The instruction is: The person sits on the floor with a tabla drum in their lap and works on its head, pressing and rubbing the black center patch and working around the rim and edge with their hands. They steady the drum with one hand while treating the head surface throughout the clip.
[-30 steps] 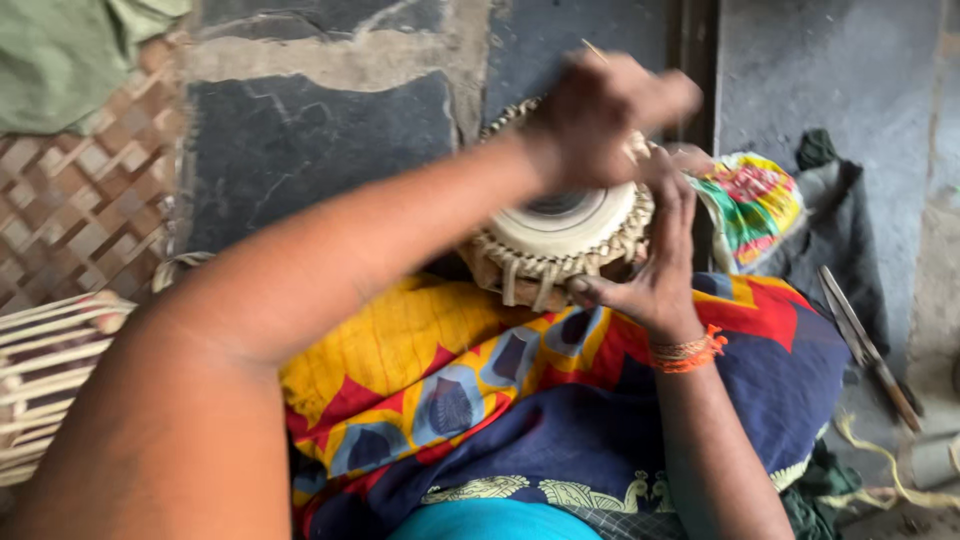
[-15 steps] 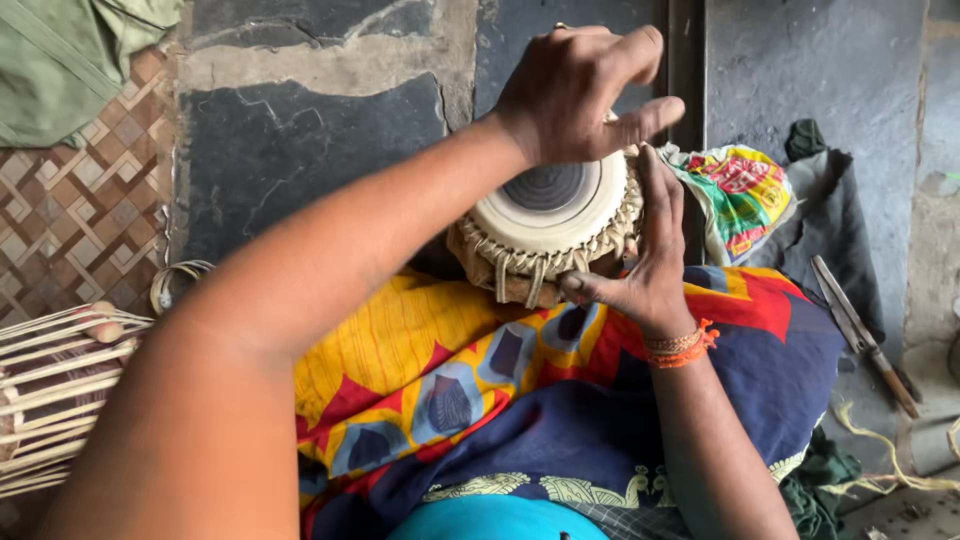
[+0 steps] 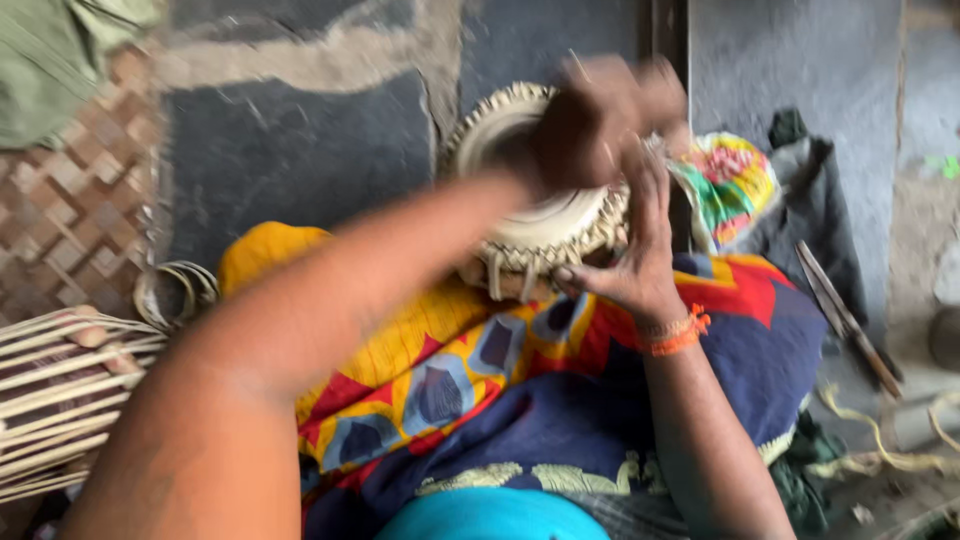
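A small drum with a pale head and a braided leather rim rests on my lap, over a bright patterned cloth. My left arm crosses the view from the lower left. My left hand is blurred and clenched over the drum's far right rim; a thin pale strip seems to stick out of the fist. My right hand, with an orange thread at the wrist, grips the drum's right side with fingers hooked under the rim lacing.
A second drum with pale straps lies at the left edge, beside a coil of rings. A woven mat and green cloth lie upper left. A long metal tool, dark cloth and loose pale straps lie at the right.
My left hand has moved from above the drum head to its far right rim, in quick blurred motion. The drum has tilted and shifted slightly. My right hand keeps its grip.
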